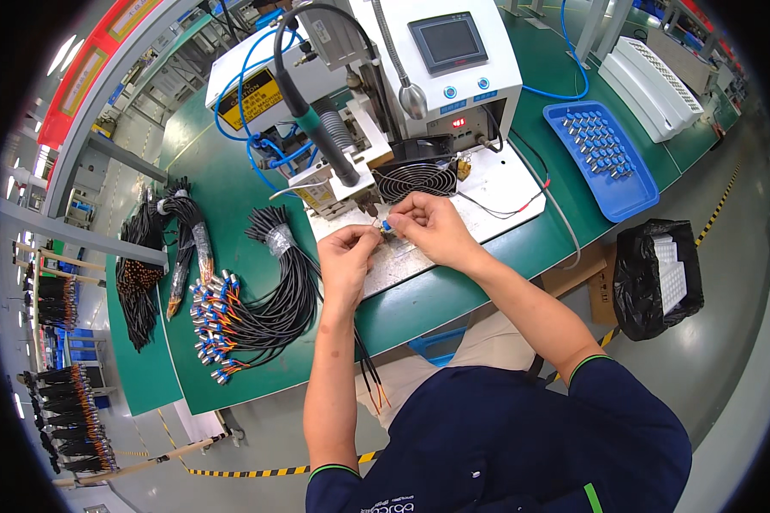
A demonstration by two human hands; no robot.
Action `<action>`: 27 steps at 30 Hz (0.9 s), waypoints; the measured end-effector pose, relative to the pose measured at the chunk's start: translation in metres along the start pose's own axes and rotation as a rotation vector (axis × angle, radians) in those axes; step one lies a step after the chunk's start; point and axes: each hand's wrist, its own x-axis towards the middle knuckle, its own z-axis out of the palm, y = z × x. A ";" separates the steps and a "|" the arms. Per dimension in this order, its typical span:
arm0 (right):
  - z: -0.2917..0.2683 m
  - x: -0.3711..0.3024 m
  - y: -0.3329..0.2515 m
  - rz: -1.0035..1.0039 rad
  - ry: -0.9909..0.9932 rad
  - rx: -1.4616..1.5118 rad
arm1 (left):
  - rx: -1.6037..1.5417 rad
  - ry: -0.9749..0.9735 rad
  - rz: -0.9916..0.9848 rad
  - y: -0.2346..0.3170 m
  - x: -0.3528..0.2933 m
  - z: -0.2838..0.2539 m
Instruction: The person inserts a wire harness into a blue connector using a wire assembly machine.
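Note:
My right hand [435,229] pinches a small blue connector [386,226] at the front of the soldering machine [479,77]. Close on its left, my left hand [347,259] is closed in a pinch, thumb against forefinger. What it grips is too small to name. A black cable with bare orange wire ends [370,372] hangs below my left forearm. Just above my fingertips is the machine's metal head, with a black-and-green soldering iron handle [325,141] slanting down to it. A black fan [415,181] stands behind my right hand.
On the green table [231,192] lies a bundle of black cables [287,299] with blue-and-silver connectors; more cable bundles [137,282] lie further left. At right are a blue tray [633,201] of connectors and white racks [650,90]. A black-lined bin [637,291] stands on the floor.

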 end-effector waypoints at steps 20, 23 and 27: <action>-0.001 0.000 -0.005 0.018 -0.020 0.012 | -0.162 -0.020 0.007 -0.005 0.003 -0.005; -0.002 -0.002 -0.009 0.038 -0.030 0.030 | -0.248 0.039 0.002 -0.005 0.004 -0.003; -0.004 -0.003 -0.008 0.048 -0.035 0.050 | -0.160 0.021 -0.041 -0.002 0.000 -0.002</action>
